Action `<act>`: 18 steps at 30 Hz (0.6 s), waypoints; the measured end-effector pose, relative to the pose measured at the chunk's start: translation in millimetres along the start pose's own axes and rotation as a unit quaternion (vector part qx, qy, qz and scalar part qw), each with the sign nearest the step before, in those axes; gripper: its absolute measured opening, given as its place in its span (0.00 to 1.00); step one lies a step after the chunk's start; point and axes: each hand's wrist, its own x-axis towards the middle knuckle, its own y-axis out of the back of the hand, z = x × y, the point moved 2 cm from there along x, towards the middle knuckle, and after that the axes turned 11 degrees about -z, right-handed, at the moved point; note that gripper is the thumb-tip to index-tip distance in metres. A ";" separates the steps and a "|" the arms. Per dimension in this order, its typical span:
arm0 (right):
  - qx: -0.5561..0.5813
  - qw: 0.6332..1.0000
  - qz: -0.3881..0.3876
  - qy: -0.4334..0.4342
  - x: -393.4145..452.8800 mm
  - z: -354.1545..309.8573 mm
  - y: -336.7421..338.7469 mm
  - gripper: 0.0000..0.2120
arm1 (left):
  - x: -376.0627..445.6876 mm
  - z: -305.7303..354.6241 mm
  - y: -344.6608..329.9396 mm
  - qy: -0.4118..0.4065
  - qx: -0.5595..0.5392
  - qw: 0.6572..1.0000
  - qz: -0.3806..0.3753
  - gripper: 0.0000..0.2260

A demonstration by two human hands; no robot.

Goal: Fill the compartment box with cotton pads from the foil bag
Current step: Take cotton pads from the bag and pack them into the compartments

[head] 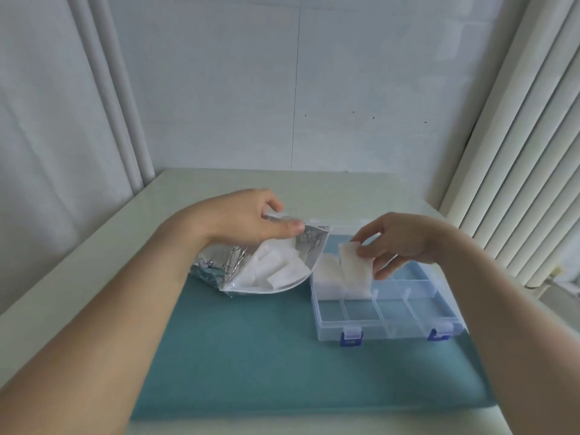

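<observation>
A silver foil bag (219,265) lies on its side on the teal mat, its mouth held open and white cotton pads (276,268) showing inside. My left hand (248,219) grips the bag's upper lip. To its right stands a clear compartment box (417,324) with blue latches. Its back left compartments hold stacked cotton pads (326,277). My right hand (405,240) pinches a small stack of cotton pads (356,262) just above those filled compartments. The front row of compartments holds nothing.
The teal mat (251,346) covers a pale tabletop (103,246) set against a white wall. Ribbed white panels (514,152) rise at the right edge, a curtain at the left. The box's open lid (339,221) lies behind it.
</observation>
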 end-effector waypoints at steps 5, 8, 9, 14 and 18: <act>-0.091 0.993 0.034 -0.064 5.7 -7.2 -14.3 0.20 | 4.7 5.4 -12.1 0.023 0.091 0.995 -0.014 0.32; -0.109 0.990 0.052 -0.075 5.3 -10.2 -18.0 0.25 | 6.5 3.8 -11.6 0.026 0.096 0.995 -0.014 0.28; -0.118 0.988 0.051 -0.082 5.1 -10.7 -19.0 0.24 | 6.7 3.4 -11.7 0.025 0.092 0.995 -0.016 0.27; -0.133 0.985 0.049 -0.097 5.5 -7.7 -13.7 0.17 | 8.4 2.1 -11.4 0.015 0.086 0.996 -0.022 0.25; -0.079 0.993 0.052 -0.072 4.0 -3.0 -5.4 0.17 | 5.5 3.0 -10.6 0.033 0.089 0.995 -0.026 0.23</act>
